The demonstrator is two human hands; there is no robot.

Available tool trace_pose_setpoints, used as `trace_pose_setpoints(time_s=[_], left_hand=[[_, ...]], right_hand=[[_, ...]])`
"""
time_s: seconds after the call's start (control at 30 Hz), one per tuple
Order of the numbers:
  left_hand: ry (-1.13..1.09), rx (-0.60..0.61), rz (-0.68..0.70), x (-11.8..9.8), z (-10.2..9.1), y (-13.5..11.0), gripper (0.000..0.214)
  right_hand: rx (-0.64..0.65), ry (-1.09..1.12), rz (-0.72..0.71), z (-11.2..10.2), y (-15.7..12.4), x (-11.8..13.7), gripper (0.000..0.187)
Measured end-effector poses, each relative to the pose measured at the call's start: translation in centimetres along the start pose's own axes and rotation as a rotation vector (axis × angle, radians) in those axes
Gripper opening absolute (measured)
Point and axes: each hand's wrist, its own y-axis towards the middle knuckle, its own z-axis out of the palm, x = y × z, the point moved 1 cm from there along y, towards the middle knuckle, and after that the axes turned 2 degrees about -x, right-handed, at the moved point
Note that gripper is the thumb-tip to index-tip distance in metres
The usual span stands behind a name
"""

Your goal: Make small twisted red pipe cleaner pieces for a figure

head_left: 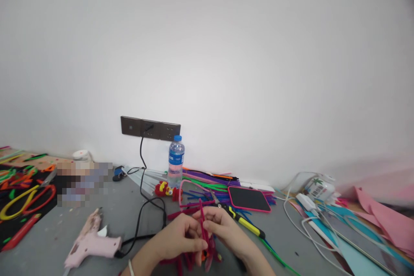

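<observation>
My left hand [181, 239] and my right hand [226, 228] meet at the front middle of the table. Both have their fingers pinched on a magenta pipe cleaner [202, 215], one end of which stands up between them. Below the fingers hang more magenta pieces with a bit of orange and green; the fingers partly hide their shape. Just beyond my right hand lies a tool with yellow-and-black handles [247, 225], which looks like pliers. A loop of pink pipe cleaner [181, 196] rises behind my left hand.
A pink glue gun [93, 246] with a black cord lies at left, near scissors [29, 202]. A water bottle [176, 161], a red-and-yellow figure [168, 190], pipe cleaners [207, 184] and a phone [249, 199] stand or lie behind. White cables [305, 228] cross the right side.
</observation>
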Motion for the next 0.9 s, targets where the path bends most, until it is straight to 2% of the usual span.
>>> trace_pose_setpoints(time_s=[0.1, 0.2, 0.27, 0.4, 0.47, 0.53, 0.63, 0.77, 0.9], left_hand=[[-0.03, 0.022, -0.018, 0.1, 0.0, -0.2, 0.031], [-0.042, -0.005, -0.034, 0.2, 0.1, 0.0, 0.031], [-0.032, -0.084, -0.004, 0.1, 0.0, 0.3, 0.03], [-0.02, -0.32, 0.143, -0.3, -0.4, 0.9, 0.027], [0.009, -0.418, 0.206, -0.5, -0.8, 1.1, 0.025], [0.053, -0.484, 0.234, -0.5, -1.0, 1.1, 0.021], [0.102, -0.519, 0.254, -0.4, -1.2, 1.0, 0.018], [0.198, -0.604, 0.353, -0.5, -1.2, 0.9, 0.01], [0.292, -0.652, 0.418, -0.6, -1.1, 0.7, 0.012]], right_hand=[[0.014, -0.007, -0.017, 0.0, -0.1, 0.2, 0.03], [-0.008, 0.002, -0.035, 0.1, 0.0, 0.1, 0.028], [-0.08, 0.037, -0.058, 0.0, 0.2, 0.0, 0.027], [-0.273, 0.159, -0.11, -0.4, 0.8, -0.5, 0.027], [-0.312, 0.188, -0.117, -0.5, 0.9, -0.6, 0.029], [-0.318, 0.194, -0.113, -0.5, 1.0, -0.6, 0.03], [-0.305, 0.202, -0.102, -0.3, 1.0, -0.7, 0.03], [-0.284, 0.211, -0.098, -0.1, 1.0, -0.8, 0.028], [-0.284, 0.198, -0.102, -0.1, 1.0, -0.7, 0.028]])
